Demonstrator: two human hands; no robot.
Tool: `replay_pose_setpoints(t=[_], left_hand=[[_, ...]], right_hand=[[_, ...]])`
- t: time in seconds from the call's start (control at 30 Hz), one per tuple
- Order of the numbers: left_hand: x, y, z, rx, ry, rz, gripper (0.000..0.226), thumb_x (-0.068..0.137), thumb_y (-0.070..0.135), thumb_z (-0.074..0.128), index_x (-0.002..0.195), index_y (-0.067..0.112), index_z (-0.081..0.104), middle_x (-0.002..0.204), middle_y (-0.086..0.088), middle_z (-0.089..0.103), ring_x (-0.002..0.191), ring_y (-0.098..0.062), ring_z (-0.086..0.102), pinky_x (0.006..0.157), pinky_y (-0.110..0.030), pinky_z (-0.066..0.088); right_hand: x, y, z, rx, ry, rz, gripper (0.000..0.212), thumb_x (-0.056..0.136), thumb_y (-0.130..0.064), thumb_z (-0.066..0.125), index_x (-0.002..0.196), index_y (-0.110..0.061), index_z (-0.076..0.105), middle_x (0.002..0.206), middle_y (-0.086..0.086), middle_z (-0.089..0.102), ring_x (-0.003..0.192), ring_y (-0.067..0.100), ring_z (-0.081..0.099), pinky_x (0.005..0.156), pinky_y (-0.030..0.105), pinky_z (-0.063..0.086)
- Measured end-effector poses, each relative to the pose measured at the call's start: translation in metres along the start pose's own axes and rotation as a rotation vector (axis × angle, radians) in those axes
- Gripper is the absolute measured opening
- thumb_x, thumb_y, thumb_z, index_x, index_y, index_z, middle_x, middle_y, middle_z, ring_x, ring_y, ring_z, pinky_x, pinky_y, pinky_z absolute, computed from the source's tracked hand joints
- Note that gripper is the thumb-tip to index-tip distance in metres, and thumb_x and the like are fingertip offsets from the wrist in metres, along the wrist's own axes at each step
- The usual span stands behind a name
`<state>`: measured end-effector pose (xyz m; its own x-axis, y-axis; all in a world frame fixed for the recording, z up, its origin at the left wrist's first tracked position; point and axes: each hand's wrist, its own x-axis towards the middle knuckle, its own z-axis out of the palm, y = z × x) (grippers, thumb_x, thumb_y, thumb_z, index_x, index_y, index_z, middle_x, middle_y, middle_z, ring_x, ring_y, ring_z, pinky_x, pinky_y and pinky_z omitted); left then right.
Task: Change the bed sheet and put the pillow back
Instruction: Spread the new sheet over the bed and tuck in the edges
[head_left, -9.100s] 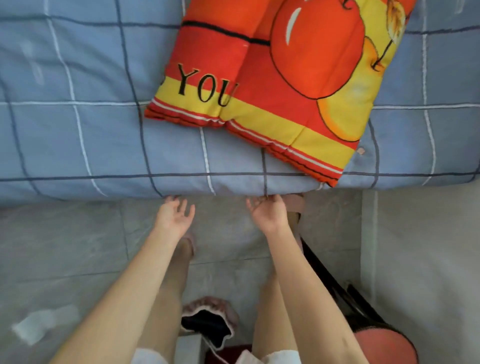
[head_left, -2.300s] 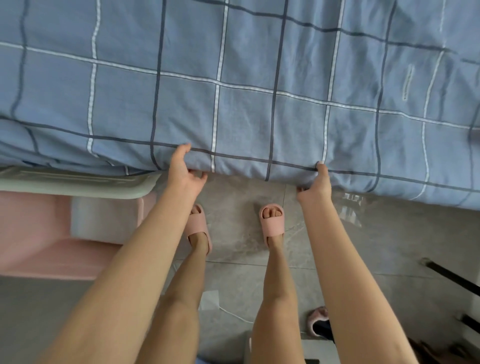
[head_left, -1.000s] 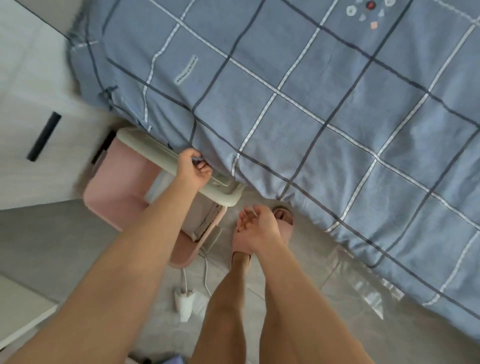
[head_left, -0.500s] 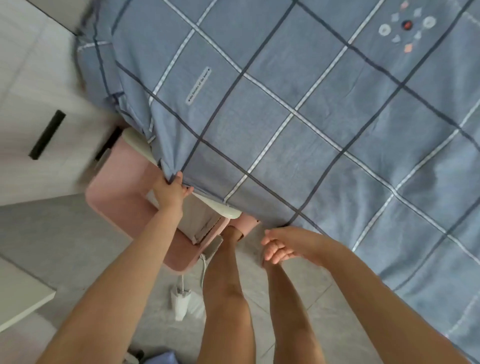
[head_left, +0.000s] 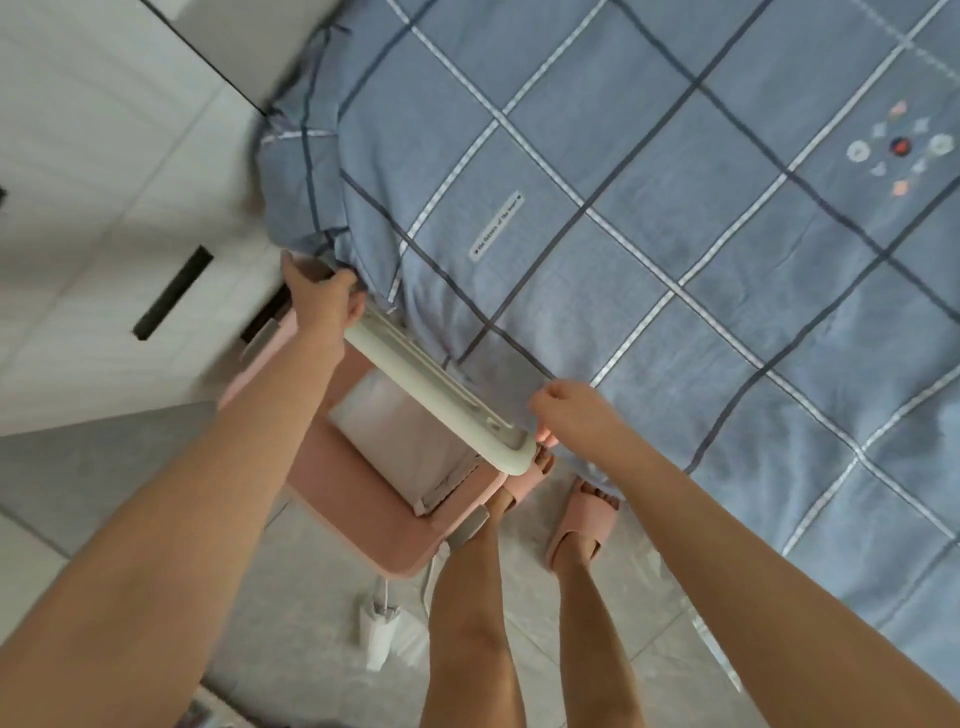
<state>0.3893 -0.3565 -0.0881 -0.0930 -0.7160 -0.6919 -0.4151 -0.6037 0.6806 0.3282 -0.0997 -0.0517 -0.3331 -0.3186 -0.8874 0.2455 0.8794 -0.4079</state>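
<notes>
Where the tiled floor (head_left: 311, 597) lies nearest, a pair of pink slippers (head_left: 582, 519) is seen, and a white plug adapter (head_left: 382, 629) is lying just left of them. A little farther, a pink furniture frame (head_left: 363, 499) topped by a cream rail (head_left: 431, 384) is set close against the bed's near-left side.

The right hand (head_left: 576, 421) is closed over the hanging edge of the blue checked bed sheet (head_left: 649, 234) just beside the rail's near end. Its fingers are curled under, so the cloth seems to be pinched, though the fingertips are hidden. The left hand (head_left: 322, 301) is clenched at the rail's far end, where the sheet's corner is bunched. Cloth appears to be gathered in it, but whether the rail is caught too cannot be told.

Beyond the hands the sheet is spread flat across the mattress, with wrinkles only at the far-left corner beside a white wardrobe (head_left: 104, 182). The pillow is not in view.

The sheet is judged light, soft and limp, so it can be expected to sag and slide rather than hold a shape. It is best taken at the hem, with a fold gathered in each hand, and drawn taut from the corner. Snagging between rail and mattress is to be watched for.
</notes>
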Motion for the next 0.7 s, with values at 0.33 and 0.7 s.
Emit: replay_pose_setpoints(t=[0.33,0.7], left_hand=[[0.036,0.054,-0.004,0.059,-0.021,-0.028,0.017,0.089,0.006,0.053,0.093,0.021,0.047,0.068,0.0,0.046,0.038,-0.003,0.038,0.04,-0.014,0.042],[0.054,0.067,-0.003,-0.186,0.08,-0.074,0.016,0.097,0.004,0.035,0.089,0.015,0.043,0.083,-0.007,0.056,0.067,-0.013,0.061,0.062,-0.029,0.059]], right_hand=[[0.016,-0.03,0.014,-0.105,0.045,-0.035,0.027,0.094,-0.021,0.042,0.102,-0.002,0.06,0.095,0.012,0.069,0.076,0.019,0.057,0.075,0.032,0.048],[0.017,-0.033,0.025,-0.127,0.047,-0.032,0.024,0.095,-0.018,0.041,0.105,-0.006,0.058,0.096,0.012,0.067,0.072,0.018,0.053,0.065,0.028,0.045]])
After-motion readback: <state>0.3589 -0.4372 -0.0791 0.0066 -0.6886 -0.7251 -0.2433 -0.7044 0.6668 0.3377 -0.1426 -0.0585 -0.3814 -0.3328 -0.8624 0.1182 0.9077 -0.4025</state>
